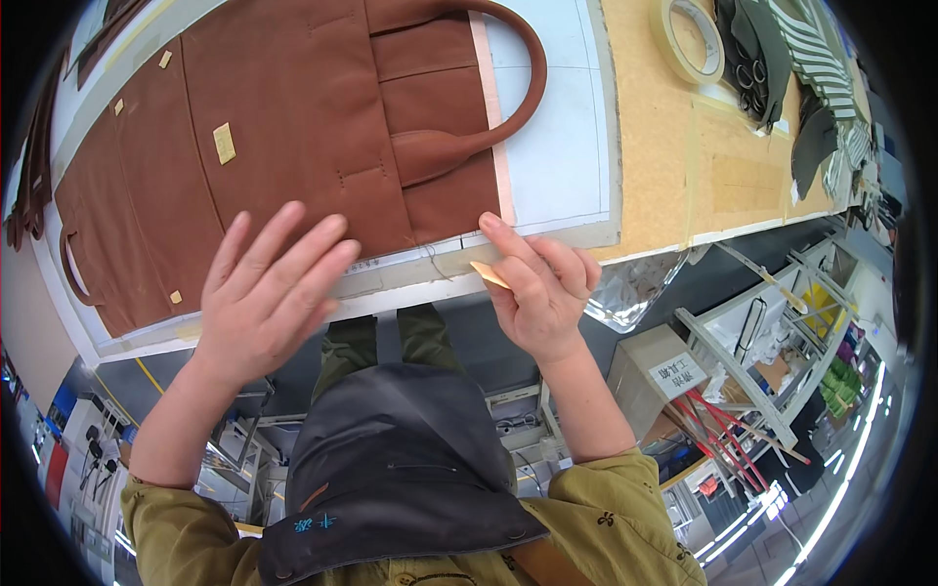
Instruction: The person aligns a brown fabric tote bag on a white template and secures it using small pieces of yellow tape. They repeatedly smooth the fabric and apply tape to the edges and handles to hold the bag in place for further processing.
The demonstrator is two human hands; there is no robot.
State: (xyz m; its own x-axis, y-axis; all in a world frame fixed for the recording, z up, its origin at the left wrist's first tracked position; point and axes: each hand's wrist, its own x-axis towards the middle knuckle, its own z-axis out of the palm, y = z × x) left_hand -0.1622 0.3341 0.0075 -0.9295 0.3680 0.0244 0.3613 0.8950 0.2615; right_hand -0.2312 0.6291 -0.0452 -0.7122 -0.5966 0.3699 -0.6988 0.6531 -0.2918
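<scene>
A brown leather bag panel with curved handles lies flat on the white-edged work board. Small pieces of cream tape stick to its surface. My left hand, fingers spread, is over the bag's near edge and holds nothing; whether it touches the leather I cannot tell. My right hand pinches a small strip of cream tape near the bag's near right corner. Its index finger stretches toward the pink strip along the bag's right edge. Loose threads hang by the near edge.
A roll of masking tape rests on the tan board at right. Dark leather pieces with rings and striped fabric lie beyond it. Below the table edge stand a grey box and a metal rack.
</scene>
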